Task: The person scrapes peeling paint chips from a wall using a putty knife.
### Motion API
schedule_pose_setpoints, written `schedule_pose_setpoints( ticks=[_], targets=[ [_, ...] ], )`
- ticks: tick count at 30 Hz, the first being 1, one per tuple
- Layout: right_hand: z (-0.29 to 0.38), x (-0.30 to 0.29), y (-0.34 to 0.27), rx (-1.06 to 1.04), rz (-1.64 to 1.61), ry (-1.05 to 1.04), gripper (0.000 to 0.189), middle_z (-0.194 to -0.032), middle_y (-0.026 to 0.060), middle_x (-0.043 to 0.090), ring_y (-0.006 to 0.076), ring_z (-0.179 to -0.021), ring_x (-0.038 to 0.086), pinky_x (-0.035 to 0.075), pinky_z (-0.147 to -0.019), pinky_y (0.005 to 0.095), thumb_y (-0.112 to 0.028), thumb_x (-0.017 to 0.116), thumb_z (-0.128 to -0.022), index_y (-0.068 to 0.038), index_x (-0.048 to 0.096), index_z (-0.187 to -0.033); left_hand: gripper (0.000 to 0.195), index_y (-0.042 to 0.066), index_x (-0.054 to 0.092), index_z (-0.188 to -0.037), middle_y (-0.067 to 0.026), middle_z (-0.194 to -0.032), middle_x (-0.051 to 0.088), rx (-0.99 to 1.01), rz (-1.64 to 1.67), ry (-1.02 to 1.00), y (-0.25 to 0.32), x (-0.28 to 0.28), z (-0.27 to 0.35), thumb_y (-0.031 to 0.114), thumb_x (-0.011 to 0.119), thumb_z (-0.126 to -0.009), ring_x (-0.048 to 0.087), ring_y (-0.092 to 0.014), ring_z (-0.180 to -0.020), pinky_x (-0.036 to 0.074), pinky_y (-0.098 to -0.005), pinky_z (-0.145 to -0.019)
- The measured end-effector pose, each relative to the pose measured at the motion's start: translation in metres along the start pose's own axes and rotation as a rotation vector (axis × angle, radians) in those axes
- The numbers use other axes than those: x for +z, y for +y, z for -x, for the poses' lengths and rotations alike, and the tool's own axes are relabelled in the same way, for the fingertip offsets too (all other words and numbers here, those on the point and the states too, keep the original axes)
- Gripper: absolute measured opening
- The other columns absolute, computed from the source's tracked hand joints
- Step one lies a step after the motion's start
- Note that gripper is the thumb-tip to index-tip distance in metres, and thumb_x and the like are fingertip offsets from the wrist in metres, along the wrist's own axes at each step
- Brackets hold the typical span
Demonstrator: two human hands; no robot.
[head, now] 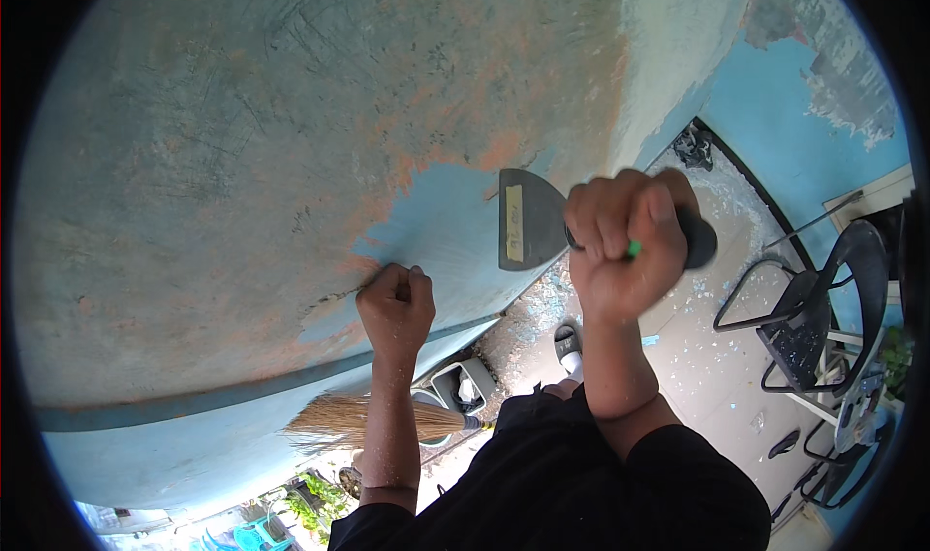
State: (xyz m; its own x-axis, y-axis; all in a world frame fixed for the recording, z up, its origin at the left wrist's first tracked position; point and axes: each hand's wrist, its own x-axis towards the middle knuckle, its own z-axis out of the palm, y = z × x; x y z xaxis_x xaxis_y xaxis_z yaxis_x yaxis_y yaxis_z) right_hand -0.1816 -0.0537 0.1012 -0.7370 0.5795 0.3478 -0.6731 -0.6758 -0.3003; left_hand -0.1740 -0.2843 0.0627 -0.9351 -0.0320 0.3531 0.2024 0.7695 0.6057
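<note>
My right hand (631,242) is closed around the black and green handle of a putty knife (536,220). Its broad grey blade bears a strip of yellow tape with writing and is held in front of the wall (465,210). My left hand (396,300) is a closed fist at the wall, beside a crack near the lower edge of the blue paint; nothing is seen in it. Around the remaining blue patch the wall shows bare grey plaster with orange traces.
Paint flakes litter the tiled floor (697,362). A black chair (799,326) stands at the right, near a crumpled black bag (694,149). Below the wall are a straw broom (327,420) and a grey bin (488,380). A loose sandal (784,443) lies at lower right.
</note>
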Motion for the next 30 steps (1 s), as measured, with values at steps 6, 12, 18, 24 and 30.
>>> schedule_pose_setpoints(
  ticks=[6, 12, 18, 24, 30],
  targets=[
    [0.0, 0.008, 0.016, 0.013, 0.197, 0.058, 0.032, -0.055, -0.0016, 0.041, 0.006, -0.047, 0.035, 0.027, -0.044, 0.0263, -0.016, 0.062, -0.101, -0.009, 0.043, -0.076, 0.031, 0.001, 0.051, -0.058, -0.0051, -0.046, 0.045, 0.011, 0.022, -0.022, -0.003, 0.001, -0.002, 0.005, 0.066, -0.084, 0.037, -0.007, -0.043, 0.031, -0.0281, -0.043],
    [-0.006, -0.002, 0.023, -0.077, 0.284, -0.04, 0.029, -0.06, 0.0017, 0.045, 0.0082, -0.05, 0.037, 0.03, -0.047, 0.0274, -0.02, 0.056, -0.104, -0.01, 0.04, -0.082, 0.029, 0.0, 0.052, -0.058, -0.0052, -0.045, 0.047, -0.015, 0.037, -0.067, 0.003, -0.002, -0.003, 0.003, 0.066, -0.083, 0.039, -0.007, -0.043, 0.033, -0.0279, -0.043],
    [0.003, 0.006, 0.025, -0.058, 0.215, -0.013, 0.027, -0.063, -0.0003, 0.041, 0.0095, -0.053, 0.038, 0.03, -0.048, 0.028, -0.013, 0.056, -0.103, -0.01, 0.037, -0.084, 0.03, 0.0, 0.051, -0.058, -0.0029, -0.046, 0.044, 0.001, 0.061, -0.079, 0.002, -0.004, -0.002, 0.004, 0.065, -0.084, 0.036, -0.005, -0.046, 0.03, -0.0278, -0.044],
    [0.012, 0.014, 0.013, -0.09, 0.289, -0.028, 0.028, -0.064, -0.0001, 0.044, 0.0077, -0.055, 0.041, 0.033, -0.051, 0.0242, -0.014, 0.06, -0.1, -0.012, 0.038, -0.084, 0.031, 0.0, 0.048, -0.059, -0.0009, -0.048, 0.042, 0.009, 0.084, -0.08, -0.002, -0.005, -0.001, 0.003, 0.064, -0.085, 0.034, -0.004, -0.049, 0.028, -0.0279, -0.044],
    [0.02, 0.009, 0.008, -0.125, 0.053, -0.096, 0.031, -0.062, -0.0017, 0.04, 0.0093, -0.052, 0.038, 0.033, -0.051, 0.028, -0.015, 0.063, -0.099, -0.011, 0.039, -0.08, 0.031, 0.0, 0.047, -0.058, -0.0022, -0.047, 0.041, 0.032, 0.06, -0.065, -0.002, -0.007, -0.002, 0.003, 0.064, -0.084, 0.034, -0.005, -0.048, 0.029, -0.0284, -0.044]
  ],
)
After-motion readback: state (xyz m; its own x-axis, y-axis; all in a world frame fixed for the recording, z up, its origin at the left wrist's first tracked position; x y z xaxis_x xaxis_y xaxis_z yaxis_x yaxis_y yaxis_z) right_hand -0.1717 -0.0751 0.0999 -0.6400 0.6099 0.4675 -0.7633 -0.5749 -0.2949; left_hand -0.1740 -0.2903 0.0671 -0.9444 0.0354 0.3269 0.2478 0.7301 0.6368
